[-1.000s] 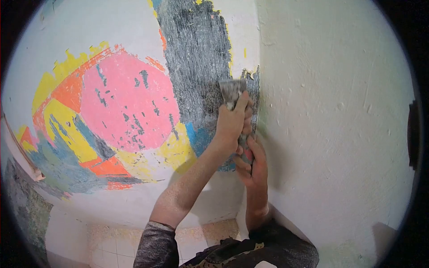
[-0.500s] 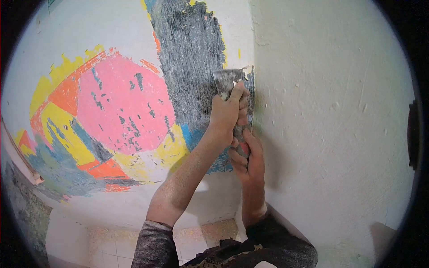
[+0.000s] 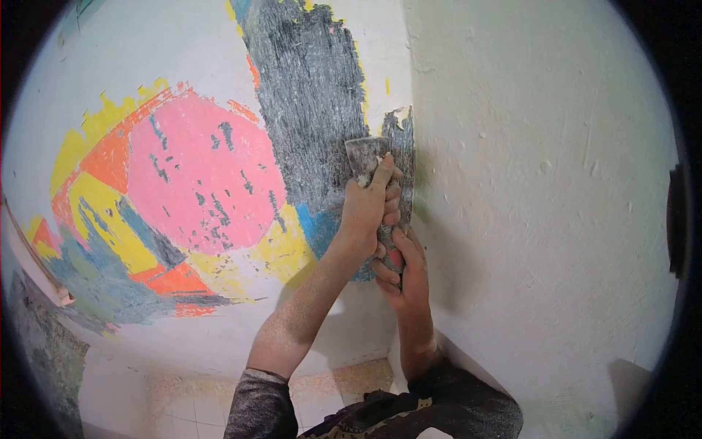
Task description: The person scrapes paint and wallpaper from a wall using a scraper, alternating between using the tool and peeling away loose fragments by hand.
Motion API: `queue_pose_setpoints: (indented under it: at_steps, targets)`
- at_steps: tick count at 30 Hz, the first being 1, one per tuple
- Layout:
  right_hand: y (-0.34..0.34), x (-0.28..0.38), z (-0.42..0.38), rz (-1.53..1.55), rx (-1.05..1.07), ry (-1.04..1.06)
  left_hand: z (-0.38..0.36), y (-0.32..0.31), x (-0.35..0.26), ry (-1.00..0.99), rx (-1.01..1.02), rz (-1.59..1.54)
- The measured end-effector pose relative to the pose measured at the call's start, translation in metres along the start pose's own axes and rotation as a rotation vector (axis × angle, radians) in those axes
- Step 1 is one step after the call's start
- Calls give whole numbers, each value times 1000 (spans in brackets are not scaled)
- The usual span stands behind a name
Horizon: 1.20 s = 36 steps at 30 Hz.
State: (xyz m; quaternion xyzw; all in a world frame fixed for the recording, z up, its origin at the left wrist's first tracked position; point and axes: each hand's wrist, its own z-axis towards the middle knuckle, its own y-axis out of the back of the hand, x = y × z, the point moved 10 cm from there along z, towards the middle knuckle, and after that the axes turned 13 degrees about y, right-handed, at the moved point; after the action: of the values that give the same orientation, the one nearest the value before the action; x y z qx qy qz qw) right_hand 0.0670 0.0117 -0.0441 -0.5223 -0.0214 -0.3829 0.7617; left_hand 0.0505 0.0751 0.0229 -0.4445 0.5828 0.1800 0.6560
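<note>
Both my hands are closed on one scraper [image 3: 365, 152], whose wide, worn metal blade points up the wall near the corner. My left hand [image 3: 365, 208] is higher, gripping the top of the handle with its thumb laid up along the blade. Below it, my right hand [image 3: 406, 267] wraps the lower end of the dusty handle, where a red patch shows. The blade lies against a dark grey, streaked patch [image 3: 314, 102] of the painted wall. Just above right of it, a curled flake of white paint [image 3: 401, 115] clings to the wall.
To the left is a pink circle [image 3: 201, 175] edged by yellow, orange and blue paint. A pale side wall [image 3: 541, 183] meets the painted wall at the right. Low down, the tiled floor [image 3: 212, 413] is littered with scrapings. A dark object [image 3: 676, 219] sits at the right edge.
My hands have moved the scraper down the wall, so the blade sits lower. More of the grey surface beneath the loose flake now shows. The grip looks the same.
</note>
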Motion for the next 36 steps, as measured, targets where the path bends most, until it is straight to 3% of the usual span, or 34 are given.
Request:
queue_pose_setpoints:
  at_steps: [15, 20, 26, 32, 36]
  targets:
    - [-1, 2, 10, 41, -18, 33, 0, -10, -15, -56, 62, 7]
    - [-8, 5, 17, 88, 40, 34, 3, -10, -21, -64, 1, 66]
    - [1, 3, 5, -5, -4, 85, 4, -5, -4, 6, -12, 91]
    - [-11, 17, 28, 114, 16, 59, 3, -30, -39, -86, 14, 96]
    - [-5, 11, 14, 57, -32, 119, 9, -14, -15, -7, -34, 161]
